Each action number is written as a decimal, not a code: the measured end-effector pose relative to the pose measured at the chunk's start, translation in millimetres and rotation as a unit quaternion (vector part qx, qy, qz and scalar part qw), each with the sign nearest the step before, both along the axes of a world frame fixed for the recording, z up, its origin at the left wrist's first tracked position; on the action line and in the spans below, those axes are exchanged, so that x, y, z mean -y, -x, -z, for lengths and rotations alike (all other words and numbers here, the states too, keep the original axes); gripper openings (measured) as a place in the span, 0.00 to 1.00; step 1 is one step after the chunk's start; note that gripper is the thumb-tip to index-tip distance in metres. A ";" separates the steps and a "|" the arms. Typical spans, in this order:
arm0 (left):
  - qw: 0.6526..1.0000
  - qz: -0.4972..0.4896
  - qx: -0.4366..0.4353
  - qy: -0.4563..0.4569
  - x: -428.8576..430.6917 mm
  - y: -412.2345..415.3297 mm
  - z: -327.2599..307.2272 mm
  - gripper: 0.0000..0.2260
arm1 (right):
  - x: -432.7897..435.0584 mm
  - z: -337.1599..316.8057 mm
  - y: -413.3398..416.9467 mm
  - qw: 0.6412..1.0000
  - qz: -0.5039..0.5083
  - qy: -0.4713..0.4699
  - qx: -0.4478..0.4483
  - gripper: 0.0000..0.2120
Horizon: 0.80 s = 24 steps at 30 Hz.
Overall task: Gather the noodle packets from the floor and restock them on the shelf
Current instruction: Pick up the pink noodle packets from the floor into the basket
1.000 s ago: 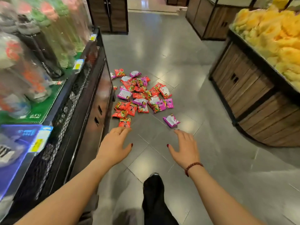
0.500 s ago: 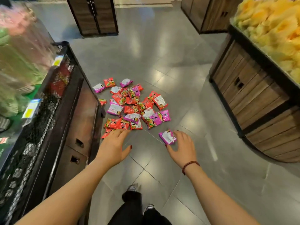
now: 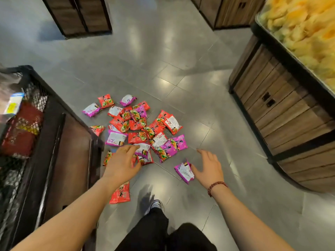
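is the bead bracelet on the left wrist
No, the bracelet sits on the right wrist behind the right hand; the left hand shows only a ring.

Slatted wooden produce stand at right, heaped with blurred yellow fruit. Farther back, well apart, two dark-framed wooden cabinets. At bottom centre, a white sneaker below black trousers.
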<state>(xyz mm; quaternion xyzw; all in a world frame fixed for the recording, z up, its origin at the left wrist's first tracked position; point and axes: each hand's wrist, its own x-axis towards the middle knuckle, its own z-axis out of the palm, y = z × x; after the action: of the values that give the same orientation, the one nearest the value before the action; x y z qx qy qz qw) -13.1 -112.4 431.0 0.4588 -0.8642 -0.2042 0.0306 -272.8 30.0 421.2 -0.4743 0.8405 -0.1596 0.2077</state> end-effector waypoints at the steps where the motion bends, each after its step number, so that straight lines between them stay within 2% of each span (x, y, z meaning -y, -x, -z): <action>1: 1.000 -0.003 0.003 -0.003 14.8 1.3 1.2 0.27 | 14.9 0.7 2.6 1.000 -0.001 0.001 0.007 0.26; 9: 0.998 -0.050 -0.006 -0.039 102.7 21.5 16.4 0.26 | 124.6 23.6 33.9 0.997 -0.038 -0.059 0.014 0.27; 17: 0.978 -0.183 0.016 -0.097 163.3 32.0 54.3 0.25 | 236.3 63.3 63.7 0.986 -0.105 -0.123 0.044 0.28; 21: 0.958 -0.254 -0.001 -0.135 188.3 37.5 85.6 0.23 | 273.1 91.7 62.9 0.974 -0.086 -0.177 0.108 0.32; 24: 0.934 -0.310 -0.030 -0.174 203.3 40.5 128.9 0.20 | 292.4 129.5 60.0 0.966 -0.089 -0.212 0.120 0.29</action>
<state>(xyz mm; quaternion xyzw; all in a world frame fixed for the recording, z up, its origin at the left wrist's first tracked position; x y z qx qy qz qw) -53.6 -315.7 302.2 0.6959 -0.6284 -0.3455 0.0376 -332.9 -262.4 291.7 -0.4700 0.7781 -0.0148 0.4165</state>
